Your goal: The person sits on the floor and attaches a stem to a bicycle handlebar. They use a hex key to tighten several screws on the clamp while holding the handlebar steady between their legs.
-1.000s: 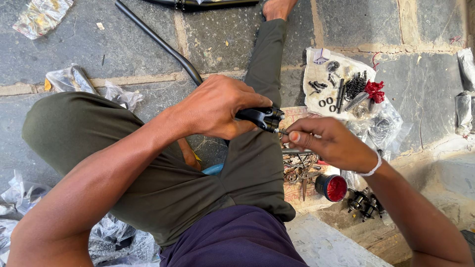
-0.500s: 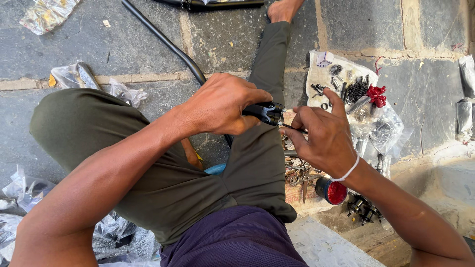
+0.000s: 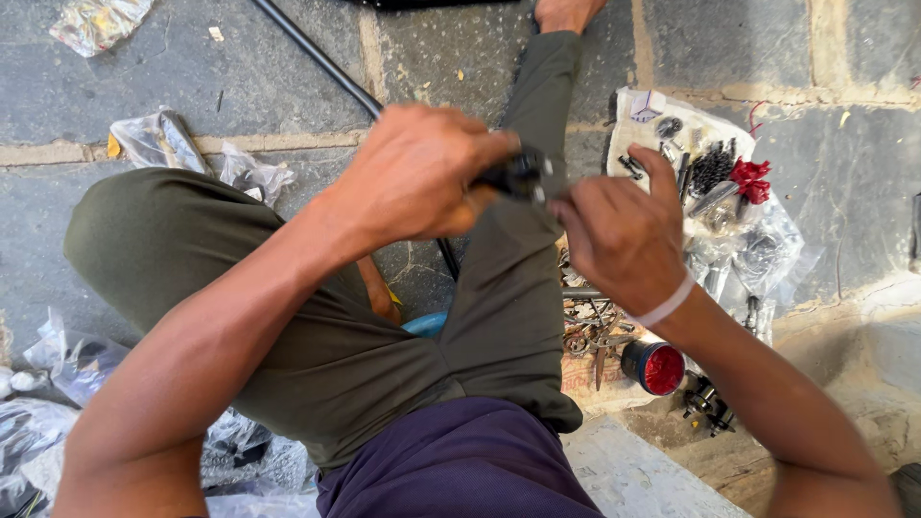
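Black metal is what is gripped here: a small dark part (image 3: 518,176) is clenched in the left hand (image 3: 417,173), fingers wrapped tight around it, only its right end left showing. Its long axis is laid roughly level, left to right, with the exposed end pointed toward the right hand (image 3: 619,235). That end is met by the right hand, fingers curled narrow against it and the index finger raised; whether anything is pinched there cannot be told. A white band (image 3: 664,304) is worn on the right wrist.

Both hands are held above an olive trouser leg (image 3: 518,288), stretched away from the person. Beyond the left hand a black rod (image 3: 317,59) is laid slantwise over the ground. Just past the right hand a plastic sheet (image 3: 672,144) is spread, loaded with screws, dark bits and something red. Below the right hand a red-lined cap (image 3: 654,366) is set beside a heap of rusty scrap (image 3: 587,331). Grey stone paving (image 3: 767,48) with pale joints is seen all round, outdoors in sunlight, and crumpled bags (image 3: 182,144) are scattered off to the left.
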